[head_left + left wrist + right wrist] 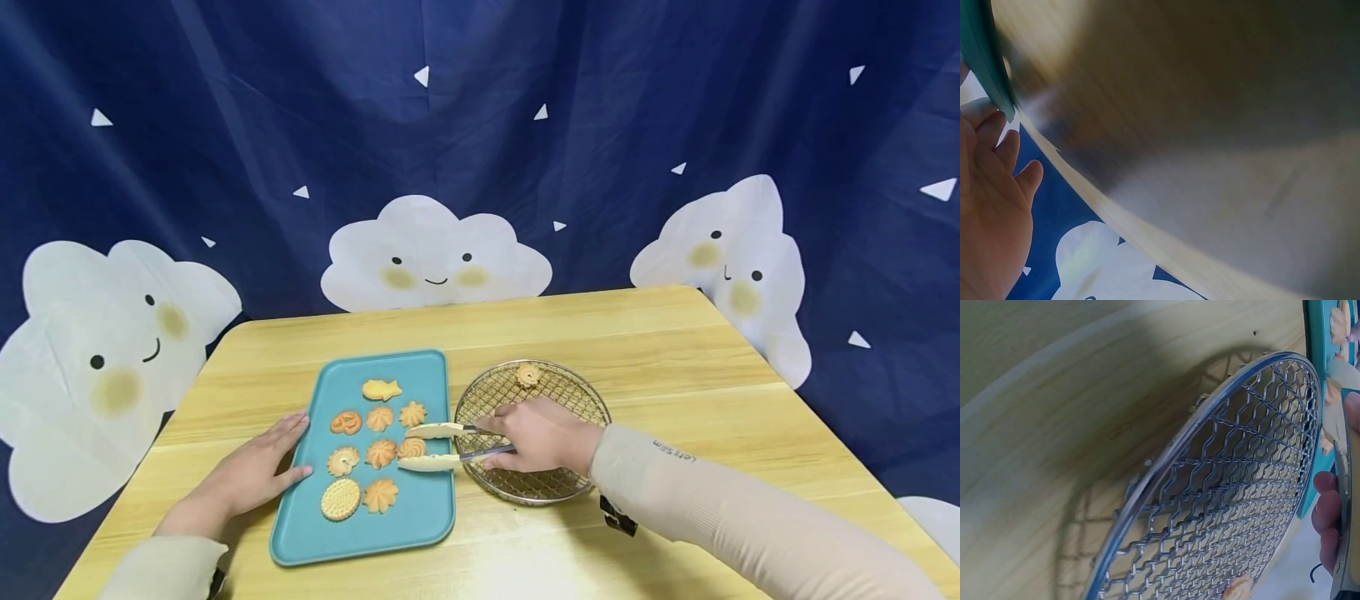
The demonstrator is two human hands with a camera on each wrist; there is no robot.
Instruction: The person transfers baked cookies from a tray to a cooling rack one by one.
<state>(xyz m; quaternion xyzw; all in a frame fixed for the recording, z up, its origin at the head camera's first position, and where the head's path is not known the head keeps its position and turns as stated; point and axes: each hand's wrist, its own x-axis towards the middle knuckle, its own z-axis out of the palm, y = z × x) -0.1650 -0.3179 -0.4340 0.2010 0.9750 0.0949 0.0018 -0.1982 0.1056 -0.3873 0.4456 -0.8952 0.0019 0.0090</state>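
Grips a pair of tongs [447, 460] in the right hand [540, 435], with fingers curled round the handles and tips aimed at 9 o'clock. Holds the tongs partly spread, with one tip on either side of a swirl cookie [412, 449] at the 3 o'clock edge of the blue-green tray [330, 542]; cannot tell whether they touch it. Rests the left hand [258, 467] at the tray's 9 o'clock edge, with fingers loosely extended and thumb over the rim, grasping nothing. Can see, around the middle of the tray, a fish cookie [381, 389] near 12 o'clock, a star cookie [412, 414] at 2, a round dotted cookie [341, 499] at 7 and a pretzel cookie [346, 422] at 11. Can see, under the right hand, a round wire rack [577, 408] with one wavy-edged cookie [528, 375] near its 12 o'clock rim. Has both tray and rack on a wooden table [660, 367], with a blue cloud-patterned curtain [480, 125] beyond at 12.
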